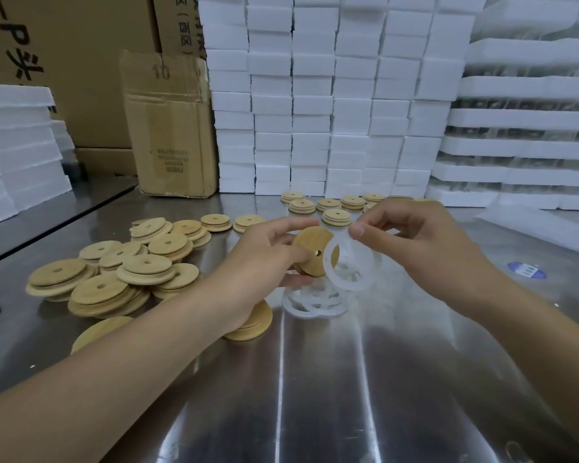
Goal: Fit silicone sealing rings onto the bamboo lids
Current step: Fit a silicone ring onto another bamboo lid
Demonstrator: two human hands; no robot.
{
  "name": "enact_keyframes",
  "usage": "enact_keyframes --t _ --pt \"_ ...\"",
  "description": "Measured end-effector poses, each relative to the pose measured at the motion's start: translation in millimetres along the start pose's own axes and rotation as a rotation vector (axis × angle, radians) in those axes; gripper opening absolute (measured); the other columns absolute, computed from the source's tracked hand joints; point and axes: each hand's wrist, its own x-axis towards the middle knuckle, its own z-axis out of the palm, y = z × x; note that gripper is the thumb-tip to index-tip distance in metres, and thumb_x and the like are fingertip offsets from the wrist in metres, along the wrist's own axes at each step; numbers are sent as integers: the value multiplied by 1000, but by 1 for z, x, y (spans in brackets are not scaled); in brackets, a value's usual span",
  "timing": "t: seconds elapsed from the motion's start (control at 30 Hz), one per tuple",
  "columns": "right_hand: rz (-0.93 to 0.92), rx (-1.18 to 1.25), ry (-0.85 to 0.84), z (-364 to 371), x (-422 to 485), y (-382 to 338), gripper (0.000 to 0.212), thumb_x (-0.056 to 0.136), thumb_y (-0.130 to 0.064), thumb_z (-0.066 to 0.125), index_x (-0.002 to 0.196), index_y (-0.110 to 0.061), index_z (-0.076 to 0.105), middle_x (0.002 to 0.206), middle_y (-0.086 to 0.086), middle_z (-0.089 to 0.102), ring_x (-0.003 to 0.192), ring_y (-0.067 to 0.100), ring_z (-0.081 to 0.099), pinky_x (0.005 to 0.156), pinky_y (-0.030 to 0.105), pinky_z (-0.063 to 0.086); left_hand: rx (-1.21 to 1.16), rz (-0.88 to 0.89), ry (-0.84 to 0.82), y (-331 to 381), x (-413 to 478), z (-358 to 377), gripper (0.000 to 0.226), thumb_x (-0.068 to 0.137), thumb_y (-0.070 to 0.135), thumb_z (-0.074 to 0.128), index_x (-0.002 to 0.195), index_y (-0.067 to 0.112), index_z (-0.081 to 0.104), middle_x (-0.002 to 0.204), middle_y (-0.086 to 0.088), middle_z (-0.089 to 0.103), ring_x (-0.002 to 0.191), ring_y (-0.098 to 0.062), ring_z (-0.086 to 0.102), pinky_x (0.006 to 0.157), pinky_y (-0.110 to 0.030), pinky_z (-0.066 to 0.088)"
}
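My left hand (268,252) grips a round bamboo lid (311,243) with a centre hole, held tilted on edge above the steel table. My right hand (411,238) pinches a translucent white silicone ring (351,285) by its top edge; the ring hangs beside the lid and overlaps its right rim. Below them a small heap of loose silicone rings (310,304) lies on the table. A pile of bare bamboo lids (121,275) spreads to the left. Several lids (335,215) sit in a group behind my hands.
The steel table (348,379) stretches toward me. Stacked white foam blocks (315,95) form a wall at the back and right. A worn cardboard box (171,128) stands at back left. More lids (251,324) lie under my left wrist. A blue round label (527,270) lies at right.
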Motion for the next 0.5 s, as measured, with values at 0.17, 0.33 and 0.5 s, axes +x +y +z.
enact_keyframes --t 0.17,0.33,0.5 --pt "55 -63 2 14 -3 9 13 94 -32 76 86 -23 79 90 -8 76 88 8 68 74 36 52 -34 -88 -77 -2 -2 7 27 103 7 63 125 15 76 108 -14 82 99 -29 82 82 -40 68" --pt "51 -59 4 20 -3 15 14 97 -31 74 85 -25 77 88 -7 77 89 15 71 84 52 56 105 13 -107 -8 -1 4 30 98 9 75 125 20 78 110 -4 83 102 -23 81 85 -38 67" --pt "22 -45 21 21 -3 20 14 97 -32 75 84 -26 75 84 -9 74 82 12 68 73 42 51 342 180 -87 -18 1 3 39 101 -1 70 123 30 77 106 6 84 100 -15 81 88 -36 66"
